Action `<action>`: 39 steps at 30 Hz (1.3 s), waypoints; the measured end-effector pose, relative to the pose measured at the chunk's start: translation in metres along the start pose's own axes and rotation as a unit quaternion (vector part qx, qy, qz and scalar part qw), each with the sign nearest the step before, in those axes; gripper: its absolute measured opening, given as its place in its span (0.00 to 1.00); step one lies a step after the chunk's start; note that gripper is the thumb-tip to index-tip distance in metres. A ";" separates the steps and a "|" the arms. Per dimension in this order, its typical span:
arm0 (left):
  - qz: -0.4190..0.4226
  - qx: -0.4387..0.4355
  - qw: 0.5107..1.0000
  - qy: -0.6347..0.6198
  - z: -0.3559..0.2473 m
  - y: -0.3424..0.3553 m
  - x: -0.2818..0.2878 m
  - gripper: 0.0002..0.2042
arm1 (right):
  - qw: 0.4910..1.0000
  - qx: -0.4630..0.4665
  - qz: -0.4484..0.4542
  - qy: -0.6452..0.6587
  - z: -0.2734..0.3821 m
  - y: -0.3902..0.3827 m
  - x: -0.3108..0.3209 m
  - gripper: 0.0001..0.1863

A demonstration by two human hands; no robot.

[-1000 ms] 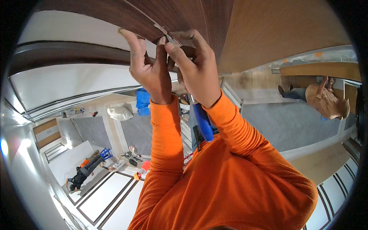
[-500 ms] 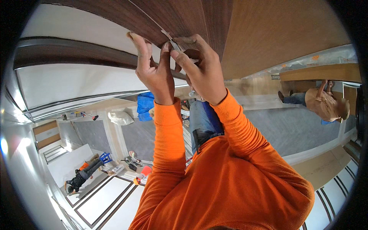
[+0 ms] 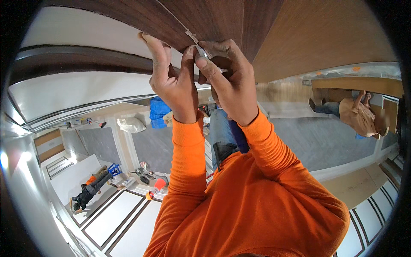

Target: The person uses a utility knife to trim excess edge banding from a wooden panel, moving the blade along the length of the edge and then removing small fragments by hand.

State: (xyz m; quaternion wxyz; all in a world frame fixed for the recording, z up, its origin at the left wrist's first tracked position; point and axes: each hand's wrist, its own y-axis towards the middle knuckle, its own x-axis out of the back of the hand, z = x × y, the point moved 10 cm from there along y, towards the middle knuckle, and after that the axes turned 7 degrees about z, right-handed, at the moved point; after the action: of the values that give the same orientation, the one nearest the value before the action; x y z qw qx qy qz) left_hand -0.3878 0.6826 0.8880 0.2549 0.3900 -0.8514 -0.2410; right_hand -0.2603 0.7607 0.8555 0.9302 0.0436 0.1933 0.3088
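My right hand pinches a small, thin, flat, silvery blade-like piece between thumb and fingers. Its tip lies against a narrow seam in the dark brown wood panel. A whitish, crumbly strip clings to that seam just beyond the tip. Close beside it is my left hand, thumb stretched out away from the others and one fingertip touching or nearly touching the blade-like piece. The left hand's remaining fingers are partly hidden behind its palm.
A lighter brown panel adjoins the dark one. Another person stands at the right, and more people work at far left. Below lie a blue bag, a white sack, tools and a red-and-white container.
The panel seam and its whitish strip sit slightly farther right in view. Both hands stay together at the seam, the right one shifted a little rightward with its blade-like piece.
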 end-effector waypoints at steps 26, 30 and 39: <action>-0.012 0.023 0.999 0.021 -0.007 0.004 0.000 0.38 | 0.998 0.053 0.015 0.000 0.000 0.006 -0.003 0.12; -0.012 0.012 1.000 0.026 -0.010 0.003 -0.003 0.37 | 0.998 0.057 -0.002 0.009 -0.001 0.002 -0.002 0.11; 0.004 0.039 0.999 0.000 -0.007 0.002 -0.002 0.37 | 0.996 0.067 -0.057 -0.007 0.001 -0.002 -0.004 0.11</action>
State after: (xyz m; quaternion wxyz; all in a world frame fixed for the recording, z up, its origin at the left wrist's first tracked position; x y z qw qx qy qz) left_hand -0.3831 0.6834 0.8940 0.2404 0.3962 -0.8617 -0.2066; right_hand -0.2621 0.7568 0.8574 0.9427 0.0964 0.2095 0.2412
